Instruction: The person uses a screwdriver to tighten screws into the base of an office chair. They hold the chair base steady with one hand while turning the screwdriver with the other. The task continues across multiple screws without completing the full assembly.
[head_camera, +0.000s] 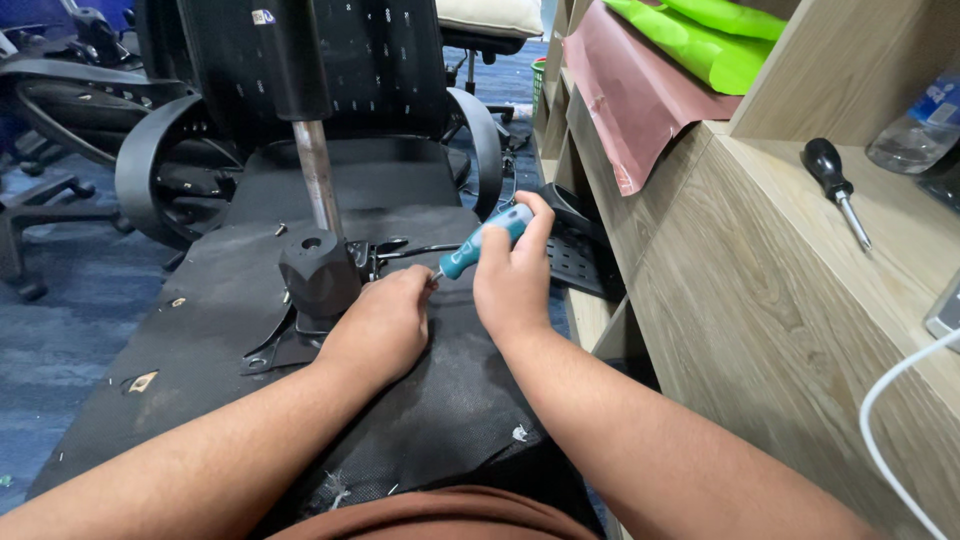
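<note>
The right hand (512, 285) grasps a teal-handled screwdriver (487, 240), whose long axis runs diagonally, the handle up and to the right and the tip pointing down-left to the black metal mechanism (318, 272) under an upturned chair seat (200, 330). The left hand (378, 328) lies closed over this mechanism, just at the tip; what it grips I cannot tell. At the right stands a wooden desk (780, 300) with a black screwdriver (836, 190) and a plastic bottle (920, 125), and other office chairs (330, 70) stand behind on blue carpet (60, 330).

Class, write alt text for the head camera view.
A right hand holds a teal-handled screwdriver against the black underside of an overturned office chair; the left hand steadies its tip. Another screwdriver lies on a wooden shelf.
</note>
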